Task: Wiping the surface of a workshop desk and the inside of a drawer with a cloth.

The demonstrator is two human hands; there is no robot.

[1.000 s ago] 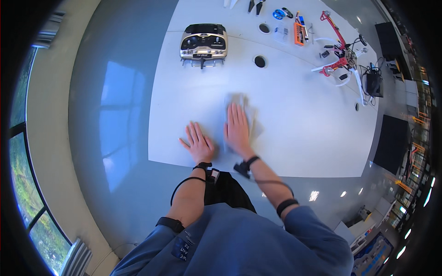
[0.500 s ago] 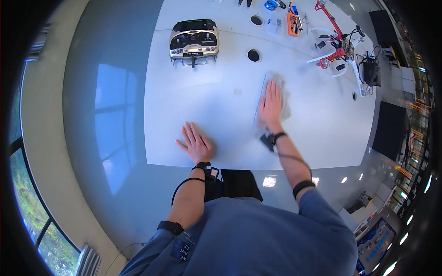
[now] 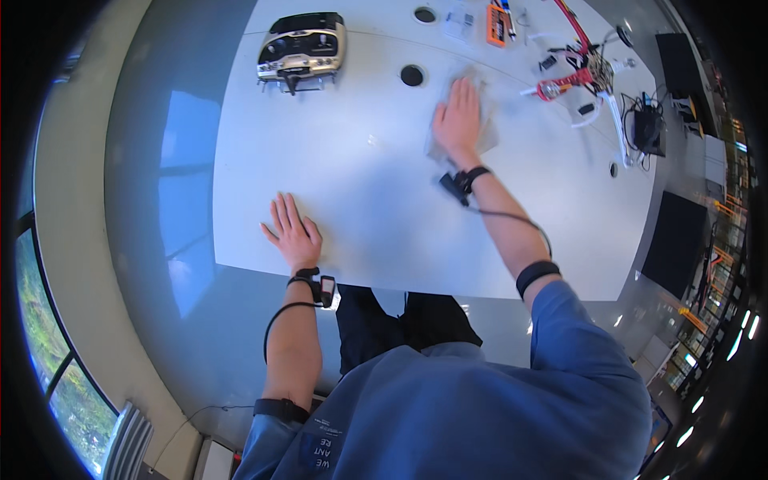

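Note:
My right hand (image 3: 458,124) lies flat on a pale grey cloth (image 3: 487,136), its fingers stretched out and pointing away from me. The cloth is spread on the white table (image 3: 352,192) and partly hidden under the palm. Near the front left of the table, my left hand (image 3: 294,234) rests palm down on the bare surface with the fingers apart. It holds nothing. Both wrists wear black straps with small devices and cables.
A radio transmitter (image 3: 301,52) stands at the far left. Beyond the cloth are a round hole (image 3: 412,76), a clear plastic box (image 3: 459,22) and an orange box (image 3: 496,26). A red and white drone frame (image 3: 588,76) with wires occupies the far right.
My right hand and the cloth have moved farther away across the table. The left hand keeps its place on the tabletop, while the whole view has shifted.

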